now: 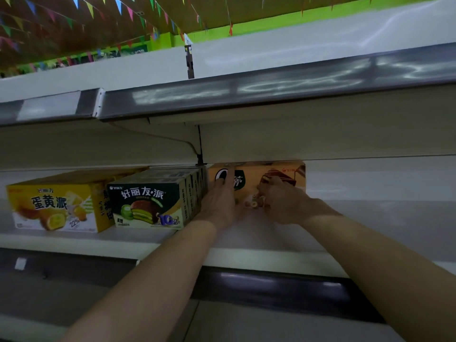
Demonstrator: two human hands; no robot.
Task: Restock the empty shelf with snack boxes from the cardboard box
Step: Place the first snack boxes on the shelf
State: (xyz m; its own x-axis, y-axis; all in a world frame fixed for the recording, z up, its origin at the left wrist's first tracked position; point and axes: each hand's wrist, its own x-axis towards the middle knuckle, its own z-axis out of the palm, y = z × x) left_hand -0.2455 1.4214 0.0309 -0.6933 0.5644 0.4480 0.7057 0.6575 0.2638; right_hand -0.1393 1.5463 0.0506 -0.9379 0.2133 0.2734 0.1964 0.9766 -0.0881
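An orange-brown snack box (254,177) stands at the back of the white shelf (357,225), under the shelf above. My left hand (218,201) lies flat against the box's left front with its fingers straight. Over the right front of the box, my right hand (281,199) rests with fingers bent against it; whether it grips the box is unclear. Left of my hands stands a row of several dark green pie boxes (150,203), and further left a yellow egg-yolk pie box (54,206). The cardboard box is out of sight.
The upper shelf (271,95) with its grey price rail overhangs the boxes closely. A thin cable (158,137) runs under it to a black bracket (200,156). The shelf stretches bare to the right of the orange box. Coloured bunting hangs from the ceiling.
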